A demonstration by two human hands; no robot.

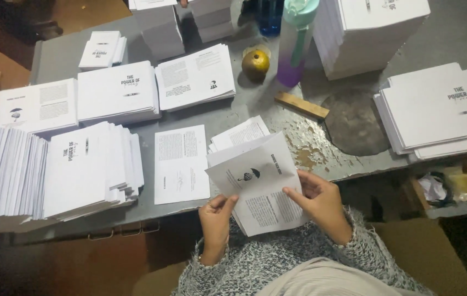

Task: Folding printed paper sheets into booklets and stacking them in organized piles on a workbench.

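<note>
- Nearest the camera: the person's lap and speckled knit sleeves (277,263), with both bare hands raised over the counter edge.
- The left hand (215,216) pinches the lower left edge of a folded leaflet (258,183), thumb on top; its grip is clamped on the paper.
- The right hand (321,200) holds the leaflet's right edge, fingers curled over the sheet and thumb pointing left; its grip is also closed on the paper.
- The leaflet is white with black text and a small umbrella drawing, tilted, held just above the near edge of the grey counter (255,104), between the two hands.
- A second printed sheet (240,133) shows just behind the leaflet, lying on the counter.
- Just left of the hands, a flat open sheet (181,163) with two text columns lies on the counter.
- Further left, stacks of white booklets (88,170) lean together; behind them lie three more piles (118,90).
- At the right edge, another booklet pile (441,109) sits beside a round dark patch (355,121) on the counter.
- Behind the leaflet: a wooden block (301,105), a yellowish round fruit (256,63), and a tall bottle (297,41) with a mint lid and purple base.
- A tall white stack (370,33) stands at the far right, near the bottle.
</note>
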